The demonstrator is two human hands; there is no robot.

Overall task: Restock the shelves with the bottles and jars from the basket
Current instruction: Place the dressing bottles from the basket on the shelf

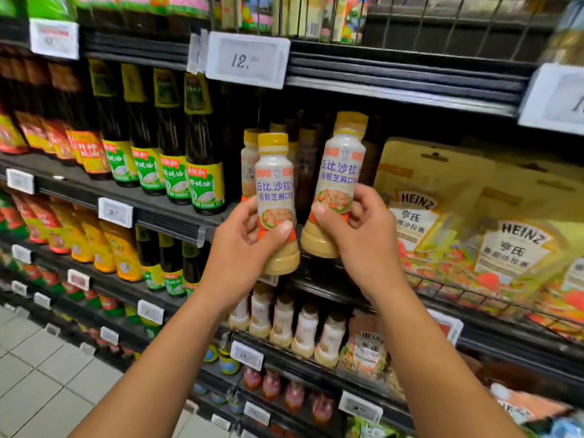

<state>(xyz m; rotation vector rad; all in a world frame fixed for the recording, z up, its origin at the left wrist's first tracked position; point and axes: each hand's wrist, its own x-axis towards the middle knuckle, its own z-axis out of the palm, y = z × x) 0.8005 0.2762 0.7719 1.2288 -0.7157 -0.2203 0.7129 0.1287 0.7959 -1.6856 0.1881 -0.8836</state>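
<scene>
I hold two matching salad dressing bottles with yellow caps and white labels in front of a shelf. My left hand (243, 238) grips the left dressing bottle (275, 197) around its lower half. My right hand (354, 229) grips the right dressing bottle (339, 181), which is a little higher and tilted slightly right. Both bottles are upright in the air just in front of the shelf edge (177, 216). More of the same dressing bottles (249, 162) stand on the shelf behind them. The basket is not in view.
Dark sauce bottles with green labels (202, 172) stand left of the gap. Heinz pouches (467, 222) hang at the right behind a wire rail. Similar dressing bottles (303, 324) fill the shelf below. A price tag (246, 60) hangs from the upper shelf. Tiled floor (38, 374) lies lower left.
</scene>
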